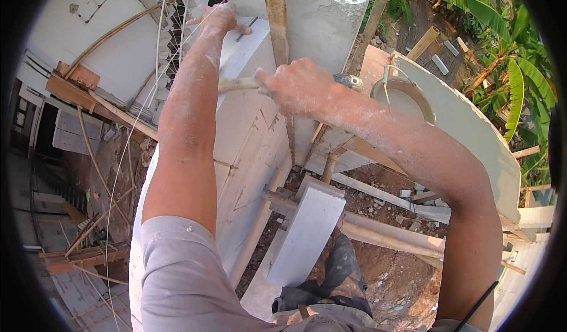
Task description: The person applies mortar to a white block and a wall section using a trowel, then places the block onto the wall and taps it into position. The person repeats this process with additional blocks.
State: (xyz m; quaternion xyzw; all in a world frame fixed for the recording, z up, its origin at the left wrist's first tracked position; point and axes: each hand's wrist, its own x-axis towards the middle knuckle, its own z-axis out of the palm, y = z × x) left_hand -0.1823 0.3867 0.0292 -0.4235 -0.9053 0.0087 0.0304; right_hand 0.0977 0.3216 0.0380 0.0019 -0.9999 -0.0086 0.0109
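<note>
My left hand (217, 20) reaches to the far end of a pale block wall (239, 140), its fingers spread on or just above the top block (241, 54). A short dark strip (250, 26) lies by its thumb. My right hand (304, 90) is closed round a pale, rod-like handle (236, 84) that points left over the wall. Beyond that fist shows a dark piece with a round metal end (353, 82); I cannot tell whether it belongs to the handle. An upright wooden post (276, 25) stands just past the right hand.
A loose white block (310, 229) lies across scaffold poles (390, 234) before my legs. At the right, a bucket (407, 96) stands by a grey panel (472, 137). Thin strings (139, 110) run along the wall's left, above a drop. Rubble (390, 273) covers the ground below.
</note>
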